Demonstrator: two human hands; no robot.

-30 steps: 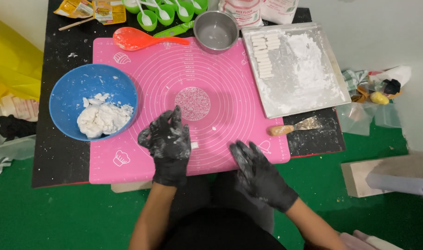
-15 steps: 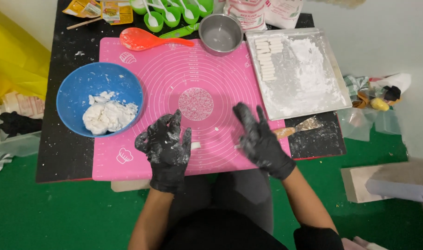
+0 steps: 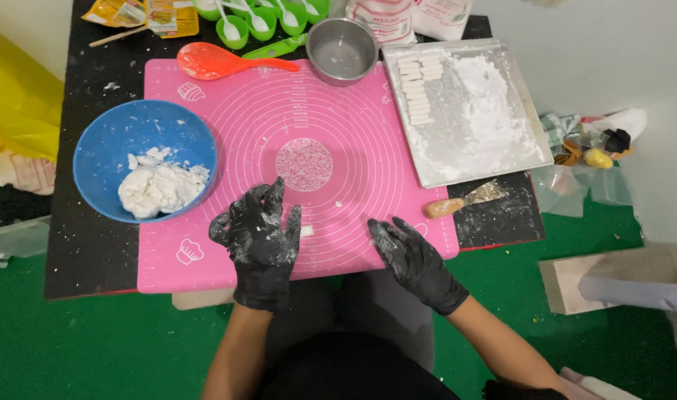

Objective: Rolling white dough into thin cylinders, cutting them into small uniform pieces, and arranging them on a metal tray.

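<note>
Green flooring surrounded a black counter (image 3: 94,244) dusted with flour, and most of it was covered by a pink silicone mat (image 3: 338,148) printed with rings. Right by the near edge of that mat sat a small white dough piece (image 3: 306,231), just beside the fingertips of the left hand (image 3: 258,235). That hand wore a black glove smeared with flour, its grip loose and spread, clamped on nothing, hovering over or resting on the mat, couldn't tell which. The right hand (image 3: 409,255), gloved the same way, lay with fingers apart near the mat's front edge, also empty. Off to the left a blue bowl (image 3: 101,137) held a lump of white dough (image 3: 159,190). A wooden-handled scraper (image 3: 464,201) lay on the counter just right of the mat, below a metal tray (image 3: 531,137) covered in flour with a row of cut dough strips (image 3: 416,89) along its left side. Further back stood a small steel pot (image 3: 344,50), an orange spoon (image 3: 223,62) lying on the mat's far edge, and a set of green cups (image 3: 268,16) with white spoons in them.
</note>
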